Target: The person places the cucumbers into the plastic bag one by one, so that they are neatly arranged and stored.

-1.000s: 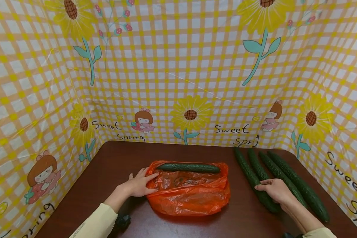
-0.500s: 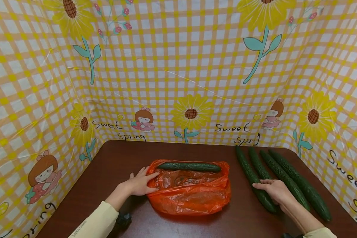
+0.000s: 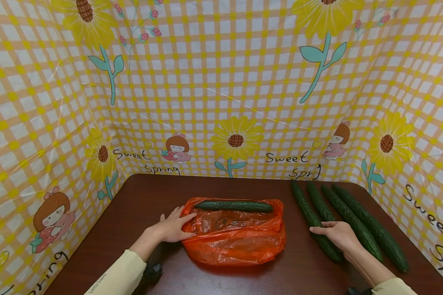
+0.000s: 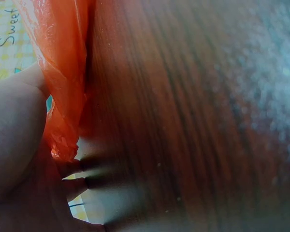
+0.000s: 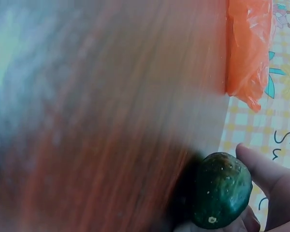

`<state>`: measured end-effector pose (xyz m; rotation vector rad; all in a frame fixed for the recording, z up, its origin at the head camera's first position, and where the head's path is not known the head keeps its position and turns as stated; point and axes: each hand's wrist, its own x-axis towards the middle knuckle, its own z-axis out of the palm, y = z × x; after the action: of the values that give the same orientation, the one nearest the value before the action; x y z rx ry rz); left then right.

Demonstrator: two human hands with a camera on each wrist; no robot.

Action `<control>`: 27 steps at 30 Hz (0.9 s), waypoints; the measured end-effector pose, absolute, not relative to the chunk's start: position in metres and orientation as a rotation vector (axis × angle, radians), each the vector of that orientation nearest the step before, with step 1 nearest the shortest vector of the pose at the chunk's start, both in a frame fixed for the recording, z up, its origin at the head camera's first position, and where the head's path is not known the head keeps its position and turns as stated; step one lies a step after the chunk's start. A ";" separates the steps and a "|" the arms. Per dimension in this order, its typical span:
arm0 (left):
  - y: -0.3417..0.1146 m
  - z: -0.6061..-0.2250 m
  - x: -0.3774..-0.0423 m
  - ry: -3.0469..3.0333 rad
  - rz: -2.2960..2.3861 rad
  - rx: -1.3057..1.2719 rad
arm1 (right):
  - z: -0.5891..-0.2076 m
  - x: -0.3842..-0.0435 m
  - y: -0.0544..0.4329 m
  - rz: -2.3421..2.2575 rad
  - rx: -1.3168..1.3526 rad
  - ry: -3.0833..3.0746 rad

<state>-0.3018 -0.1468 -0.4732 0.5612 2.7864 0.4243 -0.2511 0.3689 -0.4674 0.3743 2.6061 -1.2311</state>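
Note:
An orange-red plastic bag (image 3: 240, 250) lies on its side in the middle of the table, its mouth spread, with one cucumber (image 3: 234, 205) along the far side of the opening. At the bag's left edge my left hand (image 3: 171, 227) rests with fingers spread, index finger and thumb reaching over the rim. To the right, several long dark green cucumbers lie side by side. My right hand (image 3: 337, 235) grips the leftmost cucumber (image 3: 305, 205), thumb on its left side and fingers across to its right. In the right wrist view this cucumber's end (image 5: 222, 191) faces the camera.
Beside the gripped one lie a second cucumber (image 3: 319, 201), a third (image 3: 354, 221) and a rightmost cucumber (image 3: 373, 229) near the table's right edge. The dark brown table (image 3: 151, 192) is walled by a checked sunflower cloth (image 3: 206, 82).
My right hand has shifted slightly left, and the near end of the leftmost cucumber has moved a little left with it. My left hand and the bag stay in place.

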 end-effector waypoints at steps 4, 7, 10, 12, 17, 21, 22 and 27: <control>-0.149 -0.474 -0.302 2.786 0.428 0.565 | -0.466 -0.252 0.366 -1.192 0.358 2.638; -0.150 -0.477 -0.303 2.787 0.410 0.577 | -0.466 -0.252 0.366 -1.184 0.359 2.645; -0.149 -0.476 -0.303 2.791 0.397 0.578 | -0.466 -0.253 0.367 -1.203 0.362 2.638; -0.148 -0.474 -0.302 2.797 0.400 0.576 | -0.466 -0.253 0.368 -1.223 0.367 2.630; -0.147 -0.475 -0.303 2.807 0.398 0.567 | -0.465 -0.253 0.369 -1.252 0.366 2.618; -0.147 -0.475 -0.302 2.809 0.389 0.566 | -0.463 -0.253 0.369 -1.250 0.349 2.618; -0.147 -0.475 -0.302 2.809 0.386 0.565 | -0.462 -0.253 0.369 -1.247 0.348 2.618; -0.148 -0.477 -0.303 2.808 0.398 0.563 | -0.459 -0.254 0.371 -1.257 0.330 2.616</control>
<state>-0.3034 -0.1481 -0.4767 0.5628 2.8080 0.3980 -0.2540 0.3712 -0.4585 0.3299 2.6160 -1.2573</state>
